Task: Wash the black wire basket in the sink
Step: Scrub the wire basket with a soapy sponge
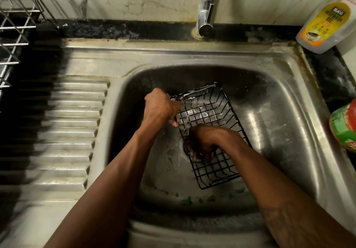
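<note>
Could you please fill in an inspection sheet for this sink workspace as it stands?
Surface: steel sink, wet, suds near the drain, green bits at the front.
Job's things: black wire basket in the basin, soapy.
Clutter: dishwash gel bottle and red-green container on the right counter.
Hands: left hand grips the basket's left rim; right hand is curled inside the basket, what it holds is unclear.
Cables: nothing seen.
Surroundings: tap behind the basin, no running water visible; wire dish rack at left.
</note>
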A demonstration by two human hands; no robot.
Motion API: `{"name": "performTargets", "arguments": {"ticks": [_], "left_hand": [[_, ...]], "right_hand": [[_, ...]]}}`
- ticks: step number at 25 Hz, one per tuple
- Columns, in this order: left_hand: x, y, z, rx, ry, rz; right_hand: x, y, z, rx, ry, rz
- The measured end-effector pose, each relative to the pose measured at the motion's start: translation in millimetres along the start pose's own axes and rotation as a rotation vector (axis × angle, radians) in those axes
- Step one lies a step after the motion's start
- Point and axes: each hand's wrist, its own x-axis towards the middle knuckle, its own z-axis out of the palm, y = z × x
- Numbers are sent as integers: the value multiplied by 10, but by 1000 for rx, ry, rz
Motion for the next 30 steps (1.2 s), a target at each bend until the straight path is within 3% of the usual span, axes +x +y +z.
{"name": "performTargets", "arguments": {"ticks": [3,5,6,7,11,13,16,19,22,25,27,30], "left_hand": [[17,0,2,24,-15,-2],[2,-6,7,10,-5,-9],[-6,-5,6,4,-1,-4],[-13,-9,6,3,2,1],[6,-22,-4,-3,32,4],[-11,-23,3,-16,30,-1],[-49,-13,-42,-51,37,0],[-122,-49,-110,-185,28,-6],[-134,-244,-96,-40,149,182],[-122,-357,-137,149,183,387],[-152,-339,-227,417,228,551],[-218,-313,-370,823,73,905]], "right_hand": [[176,3,-97,214,355,-105],[240,-6,-185,144,541,-178],[250,-3,-199,111,548,-192],[236,13,-185,97,494,-181],[234,83,42,-121,8,36],[321,117,165,-250,-98,133],[236,73,98,-224,-141,93],[-2,56,-143,-9,24,-63],[-22,89,-250,97,250,-108],[-14,68,-223,108,324,-125],[-55,40,-239,124,389,-159],[-97,5,-275,143,508,-202]]}}
